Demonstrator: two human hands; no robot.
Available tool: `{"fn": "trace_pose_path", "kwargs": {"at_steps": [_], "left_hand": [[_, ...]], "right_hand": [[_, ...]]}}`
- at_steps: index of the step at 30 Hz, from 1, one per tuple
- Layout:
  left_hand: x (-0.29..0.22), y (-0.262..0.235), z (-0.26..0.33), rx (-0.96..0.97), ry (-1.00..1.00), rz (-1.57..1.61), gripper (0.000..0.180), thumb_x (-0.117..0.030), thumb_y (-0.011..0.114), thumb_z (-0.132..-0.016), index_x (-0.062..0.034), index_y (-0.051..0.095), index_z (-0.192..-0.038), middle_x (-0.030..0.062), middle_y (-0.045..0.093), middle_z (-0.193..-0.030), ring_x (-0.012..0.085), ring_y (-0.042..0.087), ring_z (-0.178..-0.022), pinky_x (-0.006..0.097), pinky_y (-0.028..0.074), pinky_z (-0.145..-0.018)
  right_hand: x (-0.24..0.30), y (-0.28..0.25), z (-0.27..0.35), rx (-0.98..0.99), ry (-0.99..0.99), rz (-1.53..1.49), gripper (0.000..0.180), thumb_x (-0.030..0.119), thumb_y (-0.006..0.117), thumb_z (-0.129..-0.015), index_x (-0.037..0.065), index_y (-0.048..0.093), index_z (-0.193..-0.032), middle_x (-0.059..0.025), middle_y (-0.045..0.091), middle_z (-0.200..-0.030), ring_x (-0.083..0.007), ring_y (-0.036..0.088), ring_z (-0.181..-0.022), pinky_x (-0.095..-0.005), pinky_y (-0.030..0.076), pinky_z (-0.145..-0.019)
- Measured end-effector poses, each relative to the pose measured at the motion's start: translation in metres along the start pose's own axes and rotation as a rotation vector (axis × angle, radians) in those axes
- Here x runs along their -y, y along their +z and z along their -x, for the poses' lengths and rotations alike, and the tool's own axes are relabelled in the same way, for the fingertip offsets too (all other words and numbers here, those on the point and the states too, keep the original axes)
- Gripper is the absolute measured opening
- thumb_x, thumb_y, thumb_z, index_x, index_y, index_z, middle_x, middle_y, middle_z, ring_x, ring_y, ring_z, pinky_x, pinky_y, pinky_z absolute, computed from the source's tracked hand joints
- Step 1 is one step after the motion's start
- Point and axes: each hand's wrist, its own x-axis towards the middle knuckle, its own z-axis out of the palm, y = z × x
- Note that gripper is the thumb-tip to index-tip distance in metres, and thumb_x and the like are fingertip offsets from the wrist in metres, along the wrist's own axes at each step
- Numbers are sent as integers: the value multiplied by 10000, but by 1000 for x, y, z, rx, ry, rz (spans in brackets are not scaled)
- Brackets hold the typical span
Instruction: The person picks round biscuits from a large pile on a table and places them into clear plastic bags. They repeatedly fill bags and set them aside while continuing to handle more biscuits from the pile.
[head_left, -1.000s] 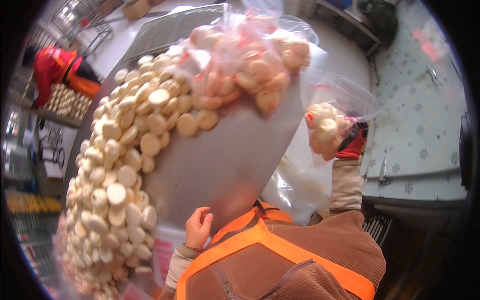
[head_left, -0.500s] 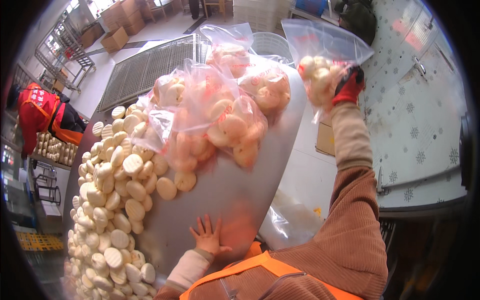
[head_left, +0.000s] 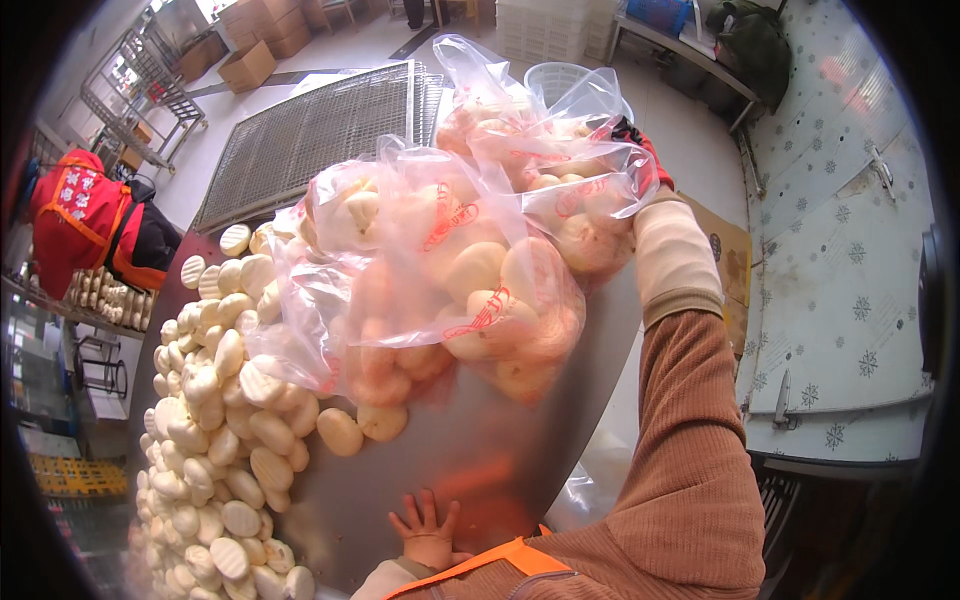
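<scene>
My right hand (head_left: 640, 150) is up at the far end of the table (head_left: 480, 450), and honestly I can't tell how its grip is set, since the clear plastic bag of buns (head_left: 560, 190) covers the fingers almost completely (red glove just peeking out behind the plastic). The bag sits on top of the heap of filled bags (head_left: 430, 290), touching them, so the weight is on the pile instead of hanging off my wrist.

My left hand (head_left: 428, 528) is down near my chest, fingers spread flat on the bare steel, holding nothing. Looks like it's just bracing me while the other arm stretches out.

The loose buns (head_left: 230, 440) run in a thick band along the left side of the table, right up to the rim, some of them touching the bags. The only open steel is the patch between my flat hand and the bags, so that's the room I've got. The right edge of the table is just beside my sleeve, with floor below it.

Past the table there's a wire mesh rack (head_left: 310, 135), a see-through bucket (head_left: 560, 80) behind the bags, and cardboard boxes (head_left: 245, 60) well off. A person in a red jacket (head_left: 85, 225) stands at far left, well apart from me.
</scene>
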Motion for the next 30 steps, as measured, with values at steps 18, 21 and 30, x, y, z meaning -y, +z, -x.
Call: {"fn": "trace_pose_path", "kwargs": {"at_steps": [18, 21, 30], "left_hand": [[6, 9, -2, -108, 68, 172, 1184, -700, 747, -548, -300, 225, -1533, 236, -35, -1593, 549, -121, -1413, 798, -47, -986], [4, -4, 2, -89, 66, 174, 1184, -716, 735, -549, -289, 232, -1532, 222, 3, -1596, 543, -75, -1422, 791, -33, -1002], [1, -22, 21, -256, 124, 168, 804, -282, 718, -778, -180, 344, -1482, 190, 141, -1588, 419, 84, -1469, 686, 140, -1103]], "right_hand": [[19, -28, -6, -22, 80, -100, 315, 303, 671, -900, 108, 679, -1148, -39, 696, -1101, -149, 631, -1014, -284, 466, -907], [38, -59, 28, -292, -92, 53, 298, 287, 656, -908, 85, 679, -1126, -38, 697, -1089, -144, 632, -989, -278, 467, -903], [164, -40, 371, 206, -222, -291, 368, 195, 520, -970, -27, 552, -1260, -140, 606, -1234, -248, 555, -1157, -373, 394, -1032]]}}
